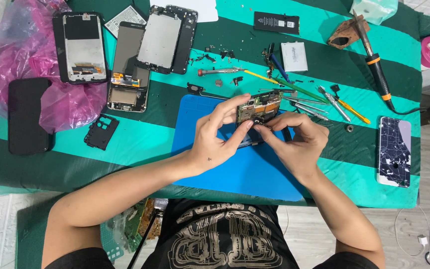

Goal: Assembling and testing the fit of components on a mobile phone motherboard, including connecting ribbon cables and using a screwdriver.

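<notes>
Together, the left hand (214,135) and the right hand (294,139) are closed on an opened phone with a bare circuit board (258,110), held just above the blue repair mat (235,169). Screwdrivers (324,102) lie near, on the striped green cloth (135,139).

The table (125,144) wears a cloth striped in teal and dark green, with a blue work mat (235,169) at frame centre. Upper left lie a pink plastic bag (16,55), a black phone cover (27,115) and three opened phone frames (125,55). At right lie a soldering iron (376,69), loose screwdrivers (324,99) and a cracked white phone (394,151).
</notes>
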